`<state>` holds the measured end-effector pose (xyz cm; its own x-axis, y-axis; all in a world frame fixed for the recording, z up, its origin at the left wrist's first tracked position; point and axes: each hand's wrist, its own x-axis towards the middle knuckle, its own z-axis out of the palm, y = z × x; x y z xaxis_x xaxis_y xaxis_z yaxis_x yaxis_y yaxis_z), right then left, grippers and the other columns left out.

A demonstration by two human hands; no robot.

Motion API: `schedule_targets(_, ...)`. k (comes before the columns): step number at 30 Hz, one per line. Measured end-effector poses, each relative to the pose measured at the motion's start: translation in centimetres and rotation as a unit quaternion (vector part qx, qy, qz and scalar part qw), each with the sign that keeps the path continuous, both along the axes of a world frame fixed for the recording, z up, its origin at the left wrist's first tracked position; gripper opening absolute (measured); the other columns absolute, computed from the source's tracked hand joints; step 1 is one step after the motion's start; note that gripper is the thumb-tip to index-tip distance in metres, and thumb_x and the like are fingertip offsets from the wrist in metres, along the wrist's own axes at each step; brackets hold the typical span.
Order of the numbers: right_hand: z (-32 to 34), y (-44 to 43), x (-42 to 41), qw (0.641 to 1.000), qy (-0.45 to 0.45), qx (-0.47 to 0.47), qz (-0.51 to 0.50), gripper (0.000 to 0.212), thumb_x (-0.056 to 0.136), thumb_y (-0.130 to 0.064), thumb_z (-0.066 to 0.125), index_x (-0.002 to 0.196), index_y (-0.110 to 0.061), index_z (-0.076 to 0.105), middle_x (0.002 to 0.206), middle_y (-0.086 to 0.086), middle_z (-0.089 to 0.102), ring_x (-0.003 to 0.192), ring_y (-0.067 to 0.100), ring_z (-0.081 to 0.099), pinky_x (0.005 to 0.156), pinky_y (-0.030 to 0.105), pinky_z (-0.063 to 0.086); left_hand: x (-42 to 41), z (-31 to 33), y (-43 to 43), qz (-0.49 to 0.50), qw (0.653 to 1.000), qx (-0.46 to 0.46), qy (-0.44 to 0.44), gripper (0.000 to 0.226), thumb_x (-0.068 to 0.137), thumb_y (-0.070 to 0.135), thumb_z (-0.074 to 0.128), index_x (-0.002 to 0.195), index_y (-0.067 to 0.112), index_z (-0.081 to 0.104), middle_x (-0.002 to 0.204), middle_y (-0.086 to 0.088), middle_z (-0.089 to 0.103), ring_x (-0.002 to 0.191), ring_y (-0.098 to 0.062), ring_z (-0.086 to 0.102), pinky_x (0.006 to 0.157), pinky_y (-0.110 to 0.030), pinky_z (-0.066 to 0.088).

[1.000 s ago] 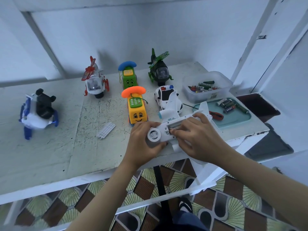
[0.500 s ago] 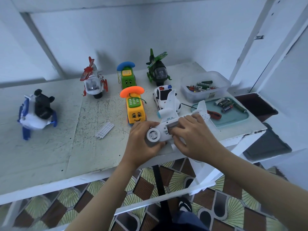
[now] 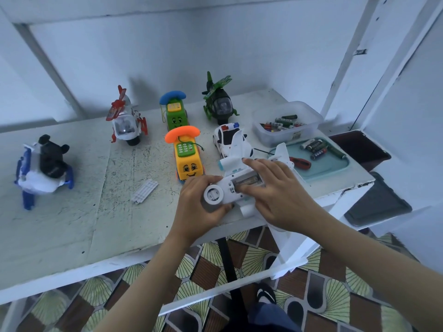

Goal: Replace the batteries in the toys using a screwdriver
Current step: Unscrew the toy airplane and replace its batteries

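Right hand has drawn back off the battery bay since a second ago; the bay now shows, with a battery lying in it. Toy plane sits belly up at the table's near edge, between both hands.

Just beyond it stand a yellow phone toy and a police car, the car partly hidden by the plane's wing. A loose white battery cover lies flat to the left. To the right, a teal tray holds a red-handled screwdriver and loose batteries, with a clear tub of batteries behind it. Farther back: green phone toy, green helicopter, red-and-white helicopter. Far left: blue-and-white toy.

Table white, scuffed, speckled. Pale walls. Patterned floor tiles below.

Left hand wraps the plane's nose end, fingers curled. Right hand lies nearly flat on the fuselage, fingers straight and spread, gripping nothing.
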<state>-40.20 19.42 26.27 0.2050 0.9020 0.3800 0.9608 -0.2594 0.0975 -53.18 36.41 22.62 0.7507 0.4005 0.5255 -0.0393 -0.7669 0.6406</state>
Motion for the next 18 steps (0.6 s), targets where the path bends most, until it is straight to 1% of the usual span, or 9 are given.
schedule_targets(4, -0.2, 0.3, -0.6, 0.999, 0.004, 0.009, -0.041, 0.040, 0.079, -0.024, 0.040, 0.105, -0.027, 0.070, 0.136, 0.015, 0.051, 0.123, 0.033, 0.045, 0.106, 0.052, 0.028, 0.0, 0.0, 0.0, 0.004, 1.000, -0.006, 0.002, 0.052, 0.066, 0.042, 0.074, 0.109, 0.012, 0.065, 0.098, 0.010, 0.057, 0.093, -0.008, 0.049, 0.083, -0.011, 0.036)
schedule_targets(6, -0.5, 0.5, -1.1, 0.998, 0.021, 0.000, -0.066, 0.040, 0.079, -0.026, 0.040, 0.105, -0.028, 0.069, 0.134, 0.014, 0.052, 0.124, 0.033, 0.046, 0.107, 0.054, 0.026, 0.0, -0.1, 0.1, 0.006, 1.000, -0.008, 0.001, 0.052, 0.067, 0.042, 0.073, 0.108, 0.012, 0.065, 0.098, 0.010, 0.057, 0.093, -0.009, 0.050, 0.083, -0.011, 0.036)
schedule_targets(9, -0.7, 0.5, -1.2, 0.995, 0.072, 0.015, -0.070, 0.041, 0.079, -0.027, 0.039, 0.109, -0.029, 0.066, 0.137, 0.012, 0.049, 0.128, 0.032, 0.042, 0.111, 0.051, 0.020, 0.0, -0.1, 0.0, 0.007, 1.000, -0.002, 0.002, 0.052, 0.068, 0.043, 0.072, 0.108, 0.012, 0.065, 0.098, 0.012, 0.056, 0.092, -0.009, 0.049, 0.082, -0.011, 0.036)
schedule_targets(11, -0.5, 0.2, -0.9, 0.992, 0.097, 0.059, -0.059, 0.041, 0.081, -0.025, 0.039, 0.118, -0.027, 0.059, 0.141, 0.010, 0.045, 0.131, 0.027, 0.038, 0.113, 0.047, 0.018, 0.1, -0.2, 0.1, 0.006, 1.000, 0.000, 0.007, 0.053, 0.068, 0.045, 0.072, 0.109, 0.013, 0.064, 0.099, 0.012, 0.055, 0.093, -0.008, 0.048, 0.082, -0.011, 0.036)
schedule_targets(13, 0.2, -0.1, -0.2, 0.979, 0.135, 0.132, -0.074, 0.043, 0.083, -0.020, 0.038, 0.123, -0.022, 0.052, 0.137, 0.008, 0.048, 0.128, 0.023, 0.040, 0.109, 0.039, 0.024, 0.0, -0.2, 0.1, 0.006, 1.000, -0.002, 0.011, 0.053, 0.069, 0.046, 0.071, 0.110, 0.014, 0.063, 0.099, 0.012, 0.055, 0.093, -0.007, 0.047, 0.082, -0.010, 0.035)
schedule_targets(15, 1.2, -0.6, 1.7, 0.956, 0.169, 0.211, -0.111, 0.042, 0.082, -0.010, 0.038, 0.121, -0.013, 0.055, 0.125, 0.008, 0.057, 0.117, 0.023, 0.048, 0.099, 0.029, 0.027, 0.0, -0.3, 0.1, 0.009, 1.000, 0.000, 0.011, 0.052, 0.070, 0.046, 0.070, 0.110, 0.014, 0.062, 0.099, 0.011, 0.055, 0.094, -0.007, 0.047, 0.083, -0.009, 0.034)
schedule_targets(16, 1.7, -0.9, 3.0, 0.948, 0.171, 0.231, -0.134, 0.043, 0.080, -0.005, 0.039, 0.119, -0.011, 0.057, 0.118, 0.008, 0.061, 0.110, 0.024, 0.053, 0.095, 0.029, 0.030, 0.0, -0.3, 0.1, 0.012, 1.000, 0.001, 0.012, 0.052, 0.070, 0.047, 0.070, 0.110, 0.014, 0.062, 0.099, 0.011, 0.055, 0.094, -0.008, 0.047, 0.083, -0.009, 0.034)
schedule_targets(18, 2.3, -2.0, 6.1, 0.946, 0.148, 0.217, -0.189, 0.046, 0.075, -0.002, 0.041, 0.115, -0.009, 0.061, 0.109, 0.012, 0.066, 0.101, 0.030, 0.058, 0.090, 0.038, 0.039, 0.1, -0.4, 0.1, 0.016, 1.000, 0.004, 0.014, 0.052, 0.071, 0.047, 0.069, 0.110, 0.013, 0.062, 0.100, 0.010, 0.055, 0.094, -0.007, 0.046, 0.083, -0.009, 0.034)
